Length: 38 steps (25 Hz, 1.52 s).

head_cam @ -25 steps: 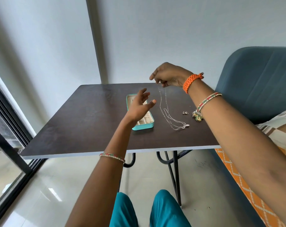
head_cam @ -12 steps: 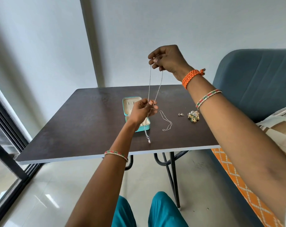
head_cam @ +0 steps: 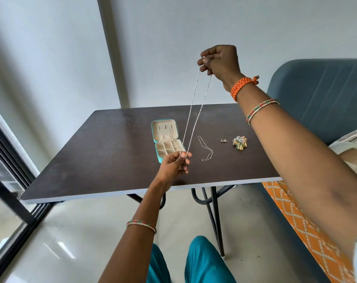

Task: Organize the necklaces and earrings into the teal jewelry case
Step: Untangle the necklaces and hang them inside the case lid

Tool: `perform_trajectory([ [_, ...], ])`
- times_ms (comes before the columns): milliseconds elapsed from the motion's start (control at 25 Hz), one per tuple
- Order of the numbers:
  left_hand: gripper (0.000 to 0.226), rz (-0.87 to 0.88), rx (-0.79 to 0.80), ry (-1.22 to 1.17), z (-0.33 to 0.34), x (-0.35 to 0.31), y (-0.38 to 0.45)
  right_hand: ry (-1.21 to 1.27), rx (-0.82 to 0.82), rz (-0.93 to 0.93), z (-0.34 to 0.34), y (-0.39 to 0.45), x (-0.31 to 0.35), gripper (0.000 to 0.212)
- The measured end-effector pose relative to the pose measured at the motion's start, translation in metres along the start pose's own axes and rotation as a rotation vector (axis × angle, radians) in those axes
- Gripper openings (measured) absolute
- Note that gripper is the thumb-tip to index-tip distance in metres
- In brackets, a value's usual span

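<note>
On the left of the dark brown wooden table (head_cam: 91, 160) lies the open teal zip-around jewelry case (head_cam: 165, 139), its cream lining showing. A thin chain seems to hang from the lid panel down into the divided tray, which would make one piece stowed, though it is too fine to be sure. The other compartments look bare.

Just in front of the case, the left hand (head_cam: 174, 165) pinches the bottom of a long silver beaded-chain necklace (head_cam: 194, 111) between thumb and fingers. The chain runs up as a taut doubled strand to the right hand (head_cam: 220, 62), whose curled fingers grip its top end high above the table. It is held straight in the air over the case's right edge, not yet laid in.

To the right, a second thin silver chain necklace (head_cam: 206, 149) lies loose on the table. Further right sit a small pair of silver earrings (head_cam: 224, 140) and a cluster of gold, green and silver earrings (head_cam: 240, 142) — none sorted. By my judgement the work is at an early stage: two necklaces and all the earrings remain out.

No brand, label or writing is readable anywhere.
</note>
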<state>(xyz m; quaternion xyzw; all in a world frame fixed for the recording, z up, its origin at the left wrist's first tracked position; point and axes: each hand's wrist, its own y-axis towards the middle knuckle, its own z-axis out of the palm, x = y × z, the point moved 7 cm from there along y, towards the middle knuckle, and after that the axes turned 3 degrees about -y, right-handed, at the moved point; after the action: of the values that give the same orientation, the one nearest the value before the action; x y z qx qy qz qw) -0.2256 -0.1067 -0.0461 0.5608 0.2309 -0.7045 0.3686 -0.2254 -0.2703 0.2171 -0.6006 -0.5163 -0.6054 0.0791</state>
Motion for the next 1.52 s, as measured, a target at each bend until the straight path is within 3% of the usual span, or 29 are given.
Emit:
perform_trajectory([
  [480, 0.018, -0.087, -0.171, -0.116, -0.007, 0.022, -0.028, -0.061, 0.066, 0.081, -0.009, 0.008, -0.043, 0.027],
  [560, 0.017, -0.034, -0.206, -0.162, -0.009, 0.017, -0.030, -0.076, 0.060, 0.083, -0.011, 0.011, -0.046, 0.029],
  [800, 0.018, 0.252, -0.535, -0.103, -0.042, -0.007, -0.045, -0.032, -0.058, 0.137, -0.026, 0.013, -0.067, 0.020],
  [1040, 0.013, 0.290, -0.564, -0.083, -0.054, -0.011, -0.052, -0.134, -0.049, 0.126, -0.027, 0.011, -0.082, 0.017],
  [1160, 0.013, 0.300, -0.676, -0.080, -0.075, -0.014, -0.054, -0.236, 0.110, 0.061, -0.019, 0.010, -0.078, 0.017],
  [1320, 0.012, 0.348, -0.833, -0.007, -0.110, -0.030, -0.059, -0.341, 0.448, -0.014, -0.002, 0.003, -0.067, 0.015],
  [1440, 0.009, 0.373, -0.907, 0.126, -0.142, -0.046, -0.064, -0.795, 0.744, -0.218, 0.015, -0.012, -0.061, 0.016],
  [1520, 0.009, 0.408, -0.895, 0.280, -0.149, -0.062, -0.066, -1.062, 0.824, -0.306, 0.024, -0.021, -0.071, 0.016],
])
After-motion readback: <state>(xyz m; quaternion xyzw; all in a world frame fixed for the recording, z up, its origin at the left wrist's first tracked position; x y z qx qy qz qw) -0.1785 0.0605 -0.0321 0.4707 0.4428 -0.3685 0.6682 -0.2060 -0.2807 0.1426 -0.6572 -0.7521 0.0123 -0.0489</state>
